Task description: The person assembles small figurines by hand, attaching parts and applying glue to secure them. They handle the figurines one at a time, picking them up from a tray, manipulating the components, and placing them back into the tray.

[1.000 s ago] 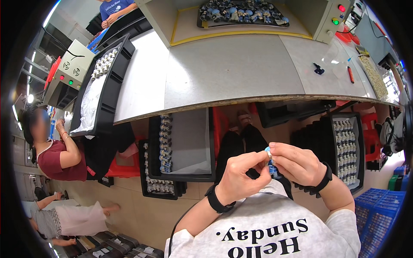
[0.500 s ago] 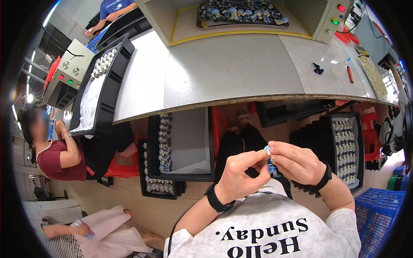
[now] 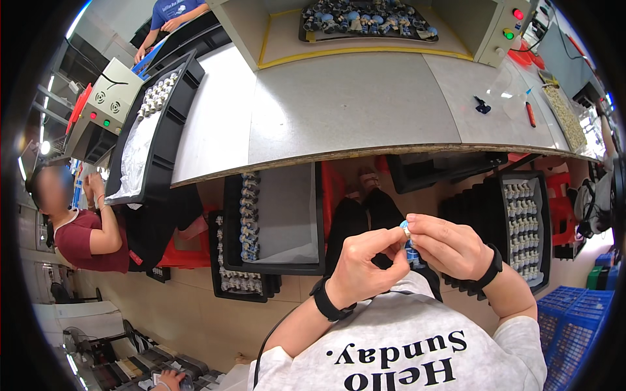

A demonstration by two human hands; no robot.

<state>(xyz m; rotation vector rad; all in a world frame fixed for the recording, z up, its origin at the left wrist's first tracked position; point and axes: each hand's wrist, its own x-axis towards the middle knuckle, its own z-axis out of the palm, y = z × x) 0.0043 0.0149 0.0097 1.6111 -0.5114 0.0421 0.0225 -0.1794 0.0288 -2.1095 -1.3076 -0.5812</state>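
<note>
Close in front of my chest, a small toy figurine (image 3: 411, 252) with a light blue top and blue lower part is pinched between both hands. My left hand (image 3: 366, 262) is closed, thumb and forefinger gripping it from the left. From the right, the fingertips of my right hand (image 3: 451, 246) press on its upper part. The fingers cover much of the figurine, so its details are hidden. Both hands are held in the air, nearer to me than the table edge.
Ahead stretches a grey worktable (image 3: 345, 104). A box-shaped machine (image 3: 490, 39) on it holds a tray (image 3: 313, 38) of similar figurines. Black crates of figurines stand left (image 3: 287, 267) and right (image 3: 544, 228). A red pen-like tool (image 3: 531, 114) lies at right. A co-worker (image 3: 91, 238) sits left.
My hands and the figurine look unchanged. The seated co-worker at left has leaned slightly left. The person in light trousers at lower left has mostly moved out of view.
</note>
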